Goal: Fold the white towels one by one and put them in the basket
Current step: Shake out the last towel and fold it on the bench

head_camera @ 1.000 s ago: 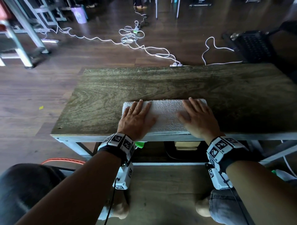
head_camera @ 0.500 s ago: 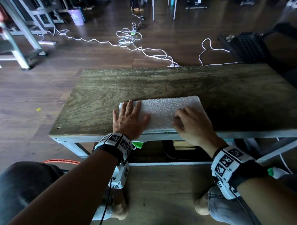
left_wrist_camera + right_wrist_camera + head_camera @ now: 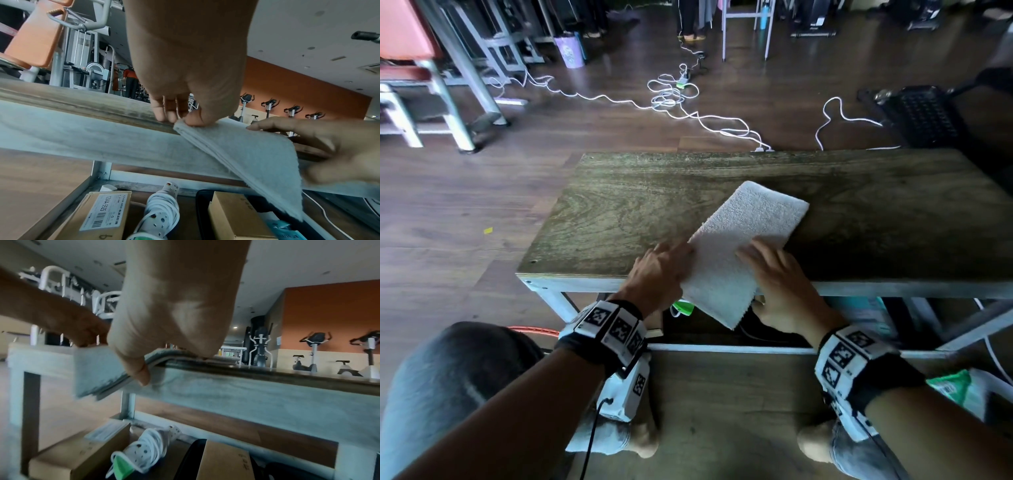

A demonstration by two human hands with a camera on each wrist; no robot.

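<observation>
White towel (image 3: 743,250), folded in layers, lies slanted at front edge of table (image 3: 619,212), near corner hanging over edge. My left hand (image 3: 657,274) pinches towel's left edge, thumb and fingertips together on layers. My right hand (image 3: 780,284) grips overhanging part, fingers on top, thumb under. Next, I think: keep layers aligned, lift with both hands together, not let the fold open. Basket not in view. Under table: cardboard boxes (image 3: 236,216), white power strip (image 3: 162,209); boxes look closed, contents unseen.
</observation>
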